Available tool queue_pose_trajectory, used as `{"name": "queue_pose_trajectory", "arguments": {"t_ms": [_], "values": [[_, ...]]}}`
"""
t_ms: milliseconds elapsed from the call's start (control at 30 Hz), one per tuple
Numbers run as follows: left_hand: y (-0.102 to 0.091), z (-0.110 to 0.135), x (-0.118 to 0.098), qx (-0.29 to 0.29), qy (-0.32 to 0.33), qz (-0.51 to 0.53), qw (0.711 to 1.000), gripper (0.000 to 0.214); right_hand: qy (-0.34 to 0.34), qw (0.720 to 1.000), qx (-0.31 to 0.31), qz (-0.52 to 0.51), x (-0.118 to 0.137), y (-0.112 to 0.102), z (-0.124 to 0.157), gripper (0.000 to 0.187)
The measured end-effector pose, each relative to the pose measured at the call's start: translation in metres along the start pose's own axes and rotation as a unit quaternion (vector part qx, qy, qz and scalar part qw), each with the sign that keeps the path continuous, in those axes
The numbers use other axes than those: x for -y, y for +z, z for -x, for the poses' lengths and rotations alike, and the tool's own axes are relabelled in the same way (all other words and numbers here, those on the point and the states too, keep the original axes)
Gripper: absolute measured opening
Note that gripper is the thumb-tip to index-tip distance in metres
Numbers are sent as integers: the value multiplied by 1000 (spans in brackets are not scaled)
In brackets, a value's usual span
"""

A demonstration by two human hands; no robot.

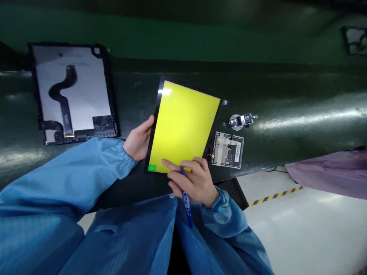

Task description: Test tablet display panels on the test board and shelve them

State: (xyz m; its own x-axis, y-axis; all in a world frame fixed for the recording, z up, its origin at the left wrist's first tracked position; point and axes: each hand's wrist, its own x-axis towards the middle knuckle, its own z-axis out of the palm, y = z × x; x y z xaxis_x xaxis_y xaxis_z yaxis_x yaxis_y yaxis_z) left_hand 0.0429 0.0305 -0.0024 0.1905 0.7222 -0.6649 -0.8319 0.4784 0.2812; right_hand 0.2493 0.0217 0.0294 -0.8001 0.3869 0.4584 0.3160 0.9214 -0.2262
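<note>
A tablet screen panel (pixel 185 126) glows plain yellow, with a small green patch in its lower left corner. It is tilted above the dark green bench. My left hand (pixel 140 140) grips the panel's left edge, thumb along the side and the other fingers hidden beneath. A blue marker pen (pixel 187 208) is held between the fingers of my right hand (pixel 196 179). That hand's index finger stretches out over the lower part of the yellow screen; whether it touches the glass I cannot tell. Right of the panel lies a circuit board (pixel 228 150) with tape and thin wires.
A tablet panel with a black ribbon cable (pixel 71 95) lies face down on the left. A shiny metal fixture (pixel 242 120) stands behind the board. Another panel (pixel 355 40) is at the far right. A person's mauve sleeve or garment (pixel 329 173) hangs at the bench's right edge.
</note>
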Motion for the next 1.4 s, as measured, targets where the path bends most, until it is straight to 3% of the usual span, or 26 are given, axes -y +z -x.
{"name": "queue_pose_trajectory", "arguments": {"t_ms": [267,867,933,1067,1200,1267,1400], "values": [[5,2,-2,-1,6,-11,1000,47,112,992,9,64,-21,-4,-20,6],[11,4,-3,-50,-1,-18,999,43,124,988,27,91,-46,3,-42,18],[12,4,-3,-36,-1,-14,999,43,127,989,10,80,-45,0,-42,18],[15,5,-3,-37,0,-6,999,44,175,979,-81,62,-53,-14,-40,18],[13,4,-2,-61,13,-10,998,38,250,948,-173,88,-85,-25,-42,17],[10,3,-3,-75,14,-19,997,35,273,939,-188,96,-106,-25,-43,19],[11,5,-3,-106,2,-30,994,36,300,938,-160,71,-133,-18,-40,19]]}}
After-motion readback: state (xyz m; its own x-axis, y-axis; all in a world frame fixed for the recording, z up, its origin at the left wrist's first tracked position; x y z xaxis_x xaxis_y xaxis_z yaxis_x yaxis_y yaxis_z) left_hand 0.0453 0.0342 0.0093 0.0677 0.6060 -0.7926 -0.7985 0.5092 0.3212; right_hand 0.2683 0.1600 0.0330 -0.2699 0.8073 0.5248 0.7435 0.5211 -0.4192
